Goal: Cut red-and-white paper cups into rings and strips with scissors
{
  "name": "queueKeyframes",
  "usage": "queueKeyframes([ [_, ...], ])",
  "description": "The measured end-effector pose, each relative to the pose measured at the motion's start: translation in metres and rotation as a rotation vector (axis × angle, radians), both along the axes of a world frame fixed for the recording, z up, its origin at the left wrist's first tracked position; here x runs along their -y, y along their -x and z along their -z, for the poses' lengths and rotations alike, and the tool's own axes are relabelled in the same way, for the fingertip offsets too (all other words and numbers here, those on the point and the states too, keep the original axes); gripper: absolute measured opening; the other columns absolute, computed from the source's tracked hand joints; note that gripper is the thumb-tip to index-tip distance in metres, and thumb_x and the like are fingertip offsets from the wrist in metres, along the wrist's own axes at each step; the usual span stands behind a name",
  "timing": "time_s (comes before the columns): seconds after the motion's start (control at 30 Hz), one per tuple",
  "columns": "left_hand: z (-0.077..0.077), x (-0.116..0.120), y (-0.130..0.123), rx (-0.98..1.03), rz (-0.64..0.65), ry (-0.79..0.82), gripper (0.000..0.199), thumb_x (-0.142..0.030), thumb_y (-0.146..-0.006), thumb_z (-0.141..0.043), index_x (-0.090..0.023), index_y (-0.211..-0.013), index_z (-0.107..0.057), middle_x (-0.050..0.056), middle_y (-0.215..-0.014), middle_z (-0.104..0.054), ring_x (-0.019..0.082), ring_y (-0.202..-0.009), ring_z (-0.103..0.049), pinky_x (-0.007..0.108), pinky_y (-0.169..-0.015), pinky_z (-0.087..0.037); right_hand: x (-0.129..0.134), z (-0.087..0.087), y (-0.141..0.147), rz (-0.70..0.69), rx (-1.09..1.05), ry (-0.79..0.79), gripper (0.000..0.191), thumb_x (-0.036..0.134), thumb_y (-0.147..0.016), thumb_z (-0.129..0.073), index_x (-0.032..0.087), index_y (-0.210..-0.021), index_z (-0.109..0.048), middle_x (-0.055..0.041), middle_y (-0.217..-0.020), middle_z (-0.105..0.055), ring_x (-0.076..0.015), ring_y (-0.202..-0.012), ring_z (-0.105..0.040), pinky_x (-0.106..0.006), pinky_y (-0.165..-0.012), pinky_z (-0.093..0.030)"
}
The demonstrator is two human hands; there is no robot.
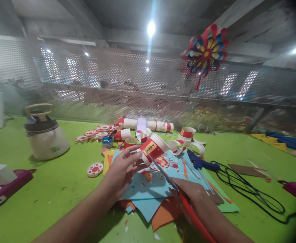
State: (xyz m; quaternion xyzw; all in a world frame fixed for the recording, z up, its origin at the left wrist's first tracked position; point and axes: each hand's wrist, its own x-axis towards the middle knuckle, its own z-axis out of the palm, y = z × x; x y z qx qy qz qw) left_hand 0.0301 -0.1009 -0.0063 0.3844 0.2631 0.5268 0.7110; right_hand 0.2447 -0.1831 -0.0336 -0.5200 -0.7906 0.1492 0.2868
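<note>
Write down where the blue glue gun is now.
In the head view, the blue glue gun lies right of centre, beyond the right hand, between the light-blue paper and the black cable.

The green worktop (74, 199) carries a pale, handled jug (46, 140) at left, a purple power strip (20, 182) nearer the front, a round red-and-white disc (95, 169), and a pile of coloured sheets (150, 191) in the middle. A black cable (286, 222) loops at right; small scraps (157, 237), probably paper though blurred, dot the front.
</note>
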Motion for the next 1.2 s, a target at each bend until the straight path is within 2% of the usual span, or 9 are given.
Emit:
queueKeyframes([
  [0.1,-0.001,-0.002,0.003,0.011,0.045,0.044,0.028,-0.019,-0.075,-0.074,-0.011,-0.1,-0.064,0.014,-0.103,-0.07,0.022,-0.087,-0.068,0.037,-0.083,-0.054,-0.002,0.0,-0.002,-0.002,0.032,-0.015,0.035,0.017,-0.086,-0.05,0.017,-0.118,-0.063,-0.0118,-0.112,-0.069,-0.0274,-0.102,-0.063,-0.041,-0.088,-0.049],
  [0.23,0.0,-0.002,0.001,-0.012,-0.031,-0.02,0.029,-0.02,-0.07,-0.079,-0.012,-0.095,-0.066,0.011,-0.096,-0.07,0.022,-0.086,-0.067,0.035,-0.081,-0.054,-0.005,-0.002,0.0,-0.035,0.017,-0.014,0.031,0.023,-0.092,-0.045,0.016,-0.117,-0.063,-0.0135,-0.111,-0.069,-0.0256,-0.099,-0.064,-0.039,-0.085,-0.05],
  [0.43,-0.001,0.004,-0.006,-0.006,-0.092,-0.042,0.035,-0.02,-0.064,-0.083,-0.012,-0.094,-0.067,0.011,-0.095,-0.069,0.025,-0.091,-0.066,0.038,-0.086,-0.051,-0.002,-0.002,0.002,-0.014,-0.021,0.003,0.026,0.025,-0.092,-0.046,0.02,-0.11,-0.064,-0.0087,-0.101,-0.07,-0.0255,-0.099,-0.064,-0.037,-0.085,-0.05],
  [0.67,0.0,0.005,-0.006,-0.015,-0.09,-0.039,0.031,-0.02,-0.07,-0.079,-0.012,-0.097,-0.065,0.012,-0.099,-0.069,0.023,-0.089,-0.066,0.035,-0.083,-0.053,0.002,-0.003,0.005,0.009,-0.012,0.035,0.021,0.023,-0.09,-0.044,0.021,-0.093,-0.064,-0.0056,-0.089,-0.071,-0.0241,-0.084,-0.065,-0.033,-0.074,-0.05],
  [0.8,0.003,0.0,-0.002,0.022,0.013,0.033,0.024,-0.02,-0.074,-0.075,-0.013,-0.096,-0.068,0.012,-0.102,-0.07,0.021,-0.088,-0.067,0.031,-0.081,-0.053,0.001,-0.006,0.006,-0.006,-0.024,0.034,0.022,0.021,-0.092,-0.043,0.023,-0.098,-0.064,-0.0033,-0.093,-0.071,-0.0221,-0.082,-0.064,-0.031,-0.072,-0.048],
  [0.9,0.003,-0.003,0.002,0.039,0.103,0.049,0.021,-0.024,-0.078,-0.071,-0.01,-0.093,-0.071,0.015,-0.104,-0.071,0.022,-0.09,-0.067,0.033,-0.085,-0.054,-0.001,-0.002,0.004,-0.01,-0.009,0.016,0.021,0.019,-0.091,-0.046,0.023,-0.101,-0.064,-0.0037,-0.095,-0.071,-0.0229,-0.089,-0.063,-0.032,-0.077,-0.048],
  [1.03,0.002,-0.005,0.004,0.014,0.053,0.007,0.018,-0.02,-0.075,-0.074,-0.01,-0.09,-0.07,0.013,-0.101,-0.071,0.023,-0.089,-0.067,0.036,-0.084,-0.055,-0.004,0.003,-0.002,0.008,0.021,-0.009,0.024,0.016,-0.09,-0.048,0.022,-0.108,-0.063,-0.0054,-0.102,-0.069,-0.0231,-0.092,-0.062,-0.035,-0.082,-0.047],
  [1.2,0.0,-0.004,0.003,-0.008,0.01,-0.023,0.028,-0.019,-0.072,-0.076,-0.009,-0.097,-0.068,0.012,-0.1,-0.069,0.022,-0.087,-0.066,0.037,-0.083,-0.054,-0.008,0.0,-0.005,-0.022,0.051,-0.027,0.023,0.025,-0.094,-0.047,0.02,-0.109,-0.064,-0.0082,-0.104,-0.07,-0.0245,-0.093,-0.063,-0.036,-0.08,-0.049],
])
